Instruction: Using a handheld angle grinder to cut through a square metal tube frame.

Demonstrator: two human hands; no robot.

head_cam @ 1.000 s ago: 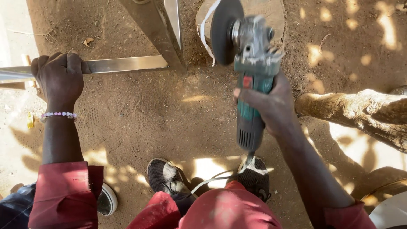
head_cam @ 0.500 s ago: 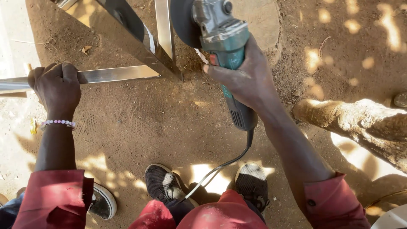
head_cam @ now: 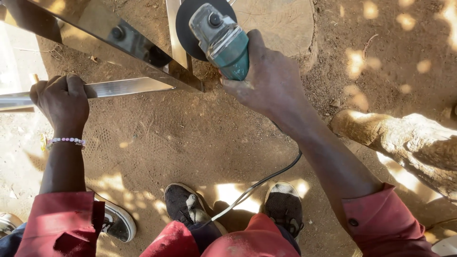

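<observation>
Item, as I logged it: right hand (head_cam: 266, 78) wrapped tight round grinder (head_cam: 223, 40), disc at the steel frame (head_cam: 138, 45) joint; left hand (head_cam: 62, 97) clenched on flat bar (head_cam: 124, 87); risk judged: disc snagging, kickback, cable (head_cam: 257, 183) underfoot.

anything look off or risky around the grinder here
The grinder's black cord trails loose over the dirt between the person's shoes, right underfoot. The right hand holds the grinder alone; the left hand steadies the metal bar.
</observation>
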